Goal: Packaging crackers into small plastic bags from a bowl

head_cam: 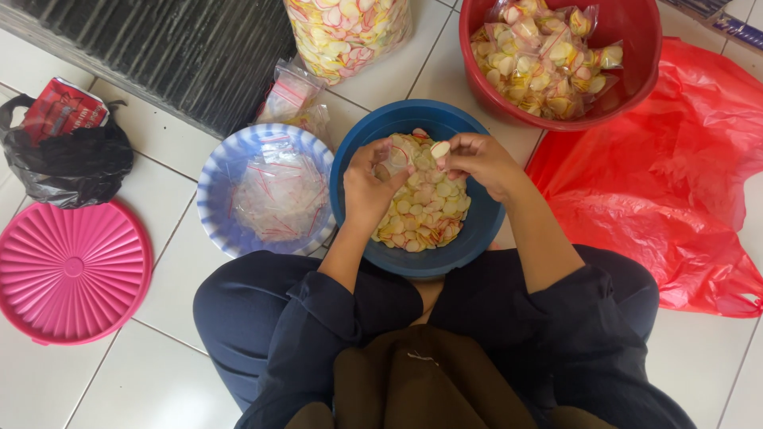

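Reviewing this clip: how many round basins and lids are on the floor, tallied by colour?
Blue basin of crackers, under the left hand and right hand: 1
Red basin of filled bags: 1
Blue-and-white basin of empty bags: 1
Pink lid: 1
Total: 4

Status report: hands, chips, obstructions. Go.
Left hand and right hand over blue bowl, right fingers pinching one chip. Bowl full of chips. Nothing blocking.
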